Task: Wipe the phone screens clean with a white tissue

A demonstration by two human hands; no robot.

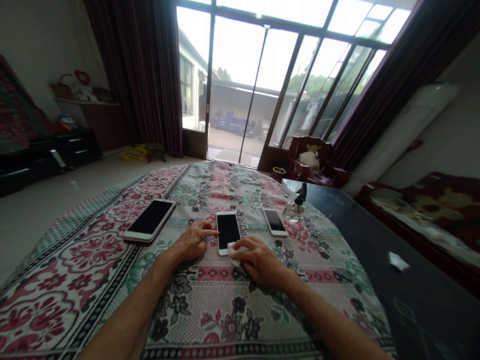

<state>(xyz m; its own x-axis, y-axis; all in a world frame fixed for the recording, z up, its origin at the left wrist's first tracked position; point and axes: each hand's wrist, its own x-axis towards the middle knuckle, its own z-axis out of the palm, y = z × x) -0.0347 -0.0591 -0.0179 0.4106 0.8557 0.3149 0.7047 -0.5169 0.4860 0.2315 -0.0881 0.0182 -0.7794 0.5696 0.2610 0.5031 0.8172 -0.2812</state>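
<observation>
A white smartphone point(228, 230) is lying on a floral cloth point(93, 280) between the hands, its long axis running away from the person. A white wipe point(233, 255) is pinched by the closed fingers of the right hand point(258, 260) at the phone's near end, so that hand is the nearer. The left hand point(191, 242) is held loosely open, its index finger point(208, 231) at the phone's left edge. No brand or writing can be read.

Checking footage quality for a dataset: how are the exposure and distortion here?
Head view: the glass doors blow out white, the room dim; the wide lens bows the tablecloth; the left hand and right hand look sharp.
</observation>
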